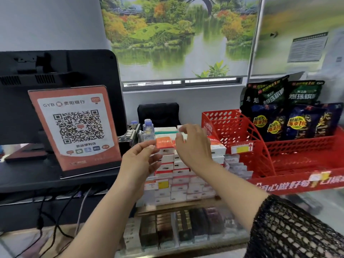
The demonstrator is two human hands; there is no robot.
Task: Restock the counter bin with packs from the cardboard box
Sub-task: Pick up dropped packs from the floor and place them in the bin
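**Head view: counter, restocking step in hand**

- Left hand (141, 159): yours, raised over the counter. Thumb and forefinger pinch the left edge of an orange-topped pack (164, 143).
- Right hand (193, 144): fingers curled at the pack's right edge and over the top row behind it. You cannot tell from here whether it grips that pack, holds another, or only steadies.
- Stack of packs (178, 172): white and red packs in tight rows, several layers deep, between the QR payment sign (74, 127) and the red basket (240, 138). The held pack sits level with the top layer, at its front left. The bin's own walls cannot be made out.
- Cardboard box: not in view.
- Small bottle (148, 128): upright, just beside the stack's back-left corner and near your left fingertips.
- Snack bags (283, 108): standing in the red basket, well apart from the work.
- Lower shelf packs (176, 229): dark and pale rows below the counter.

**Handling note, as a judgement:** the pack looks about to be seated on the top row. Keep it level and square its edges with its neighbours. Lower it straight and let go only once it bears flat. Mind the bottle on the left, since a sideways nudge could tip it. A tall stack may shift if you press from the front.
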